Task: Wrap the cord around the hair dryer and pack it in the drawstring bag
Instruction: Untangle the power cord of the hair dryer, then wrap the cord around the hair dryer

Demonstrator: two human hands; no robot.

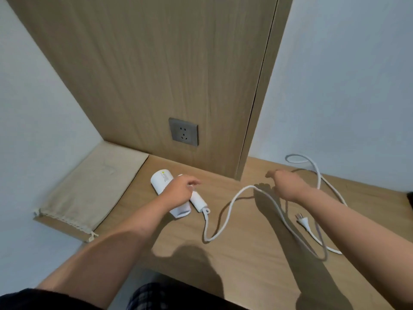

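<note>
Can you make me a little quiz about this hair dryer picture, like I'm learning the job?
1. True or false: the plug is pushed into the wall socket.
2. Where does the drawstring bag lie? A) left of the hair dryer B) right of it C) on top of it
3. Fill in: the ___ hand is over the hair dryer.
Key: 1 false, the plug lies on the table and the wall socket is empty; 2 A; 3 the left hand.
</note>
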